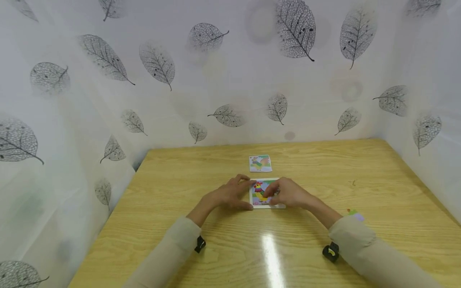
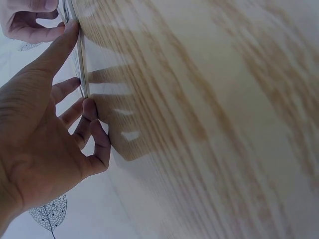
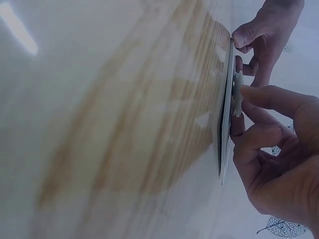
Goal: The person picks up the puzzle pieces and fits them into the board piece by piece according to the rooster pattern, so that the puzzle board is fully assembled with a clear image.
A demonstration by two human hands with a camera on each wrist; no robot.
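Note:
A puzzle board [image 1: 282,207] with a pale border and a colourful rooster picture lies on the table. My left hand [image 1: 232,195] holds its left side, thumb at the near corner and forefinger at the far corner. The left hand's other fingers [image 2: 102,144] are bent beside the board. Over the right part of the picture, my right hand [image 1: 291,193] pinches a small puzzle piece [image 3: 238,94] between thumb and fingers. That piece stands tilted close against the board's surface, mostly covered by the fingers in the head view.
A square rooster picture card [image 1: 260,163] lies just beyond the board. Loose puzzle pieces, one of them lilac [image 1: 359,217], lie near the right sleeve. The wooden table [image 1: 173,172] meets leaf-printed white sheeting [image 1: 237,80] at its back and sides.

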